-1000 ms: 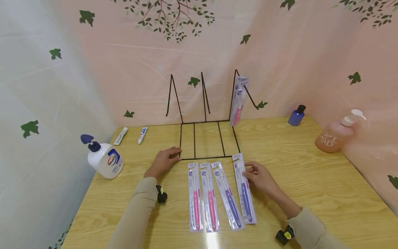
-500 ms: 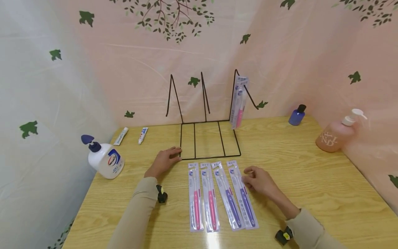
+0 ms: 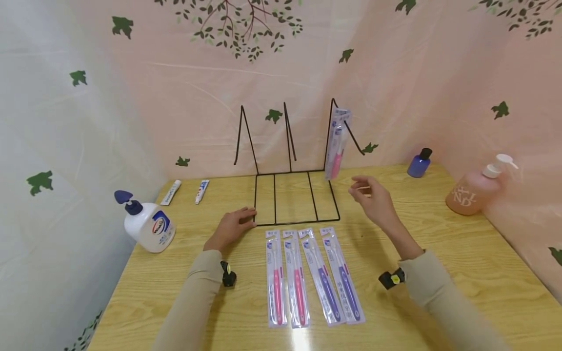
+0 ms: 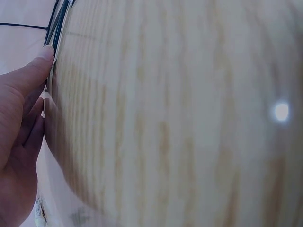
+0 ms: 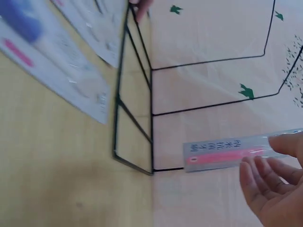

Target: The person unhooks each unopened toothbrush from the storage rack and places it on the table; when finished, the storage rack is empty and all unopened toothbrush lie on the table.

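My left hand (image 3: 232, 226) holds the near left corner of a black wire rack (image 3: 298, 223), thumb and fingers at the wire; the left wrist view (image 4: 21, 90) shows the thumb on it. In the air right of the rack, my right hand (image 3: 375, 200) has loosely bent fingers and holds nothing. Just beyond it, packaged toothbrushes, a pink one (image 3: 337, 146) in front, hang from the rack's right hook; how many is unclear. Before the rack lie two pink packaged toothbrushes (image 3: 276, 287) and two purple packaged toothbrushes (image 3: 344, 282), the purple pair slanted.
On the left stand a white pump bottle (image 3: 151, 226) and two small toothpaste tubes (image 3: 201, 191). A small blue bottle (image 3: 419, 165) and a pink pump bottle (image 3: 471, 192) are at the right. The rack's left and middle hooks (image 3: 287, 129) stick out bare.
My right hand let go of the rightmost purple toothbrush, which now lies beside the other purple one, then rose forward toward the hanging packs. Those packs swayed slightly. My left hand stayed put.
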The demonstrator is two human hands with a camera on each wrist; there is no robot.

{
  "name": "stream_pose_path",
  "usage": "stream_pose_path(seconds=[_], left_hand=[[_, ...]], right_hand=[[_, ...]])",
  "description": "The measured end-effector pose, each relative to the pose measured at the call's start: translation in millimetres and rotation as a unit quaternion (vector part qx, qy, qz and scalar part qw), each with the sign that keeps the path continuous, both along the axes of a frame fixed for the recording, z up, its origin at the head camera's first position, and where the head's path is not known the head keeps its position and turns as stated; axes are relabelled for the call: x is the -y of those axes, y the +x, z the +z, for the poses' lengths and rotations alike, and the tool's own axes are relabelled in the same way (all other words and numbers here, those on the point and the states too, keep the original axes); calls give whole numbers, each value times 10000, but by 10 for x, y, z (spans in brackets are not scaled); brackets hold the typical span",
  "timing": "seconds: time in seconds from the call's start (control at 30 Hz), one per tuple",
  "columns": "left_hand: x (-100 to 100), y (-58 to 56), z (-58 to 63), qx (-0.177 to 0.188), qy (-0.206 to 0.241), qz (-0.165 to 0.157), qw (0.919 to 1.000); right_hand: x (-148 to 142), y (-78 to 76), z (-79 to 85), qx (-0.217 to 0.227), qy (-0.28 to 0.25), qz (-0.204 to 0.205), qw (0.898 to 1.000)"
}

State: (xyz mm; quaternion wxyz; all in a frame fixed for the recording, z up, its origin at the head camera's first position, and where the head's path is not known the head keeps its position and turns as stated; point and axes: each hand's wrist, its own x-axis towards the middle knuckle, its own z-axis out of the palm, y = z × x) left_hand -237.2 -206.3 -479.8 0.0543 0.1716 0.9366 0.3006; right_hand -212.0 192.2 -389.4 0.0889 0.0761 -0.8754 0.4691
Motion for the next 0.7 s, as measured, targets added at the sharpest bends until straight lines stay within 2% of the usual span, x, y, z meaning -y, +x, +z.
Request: stream_pose_path(seconds=[0.17, 0.4, 0.5, 0.7], left_hand=[[2, -6, -12, 7, 5, -15, 10000], [9, -4, -18, -13, 25, -17, 10000], [12, 0, -17, -58, 29, -44, 10000], [10, 5, -2, -59, 96, -26, 9999]], right_hand=[[88, -330, 211, -646, -491, -316, 9962], [198, -726, 323, -1010, -1199, -563, 9860], [232, -819, 333, -1063, -1377, -645, 9826], [296, -902, 317, -1092, -1707, -863, 9754]])
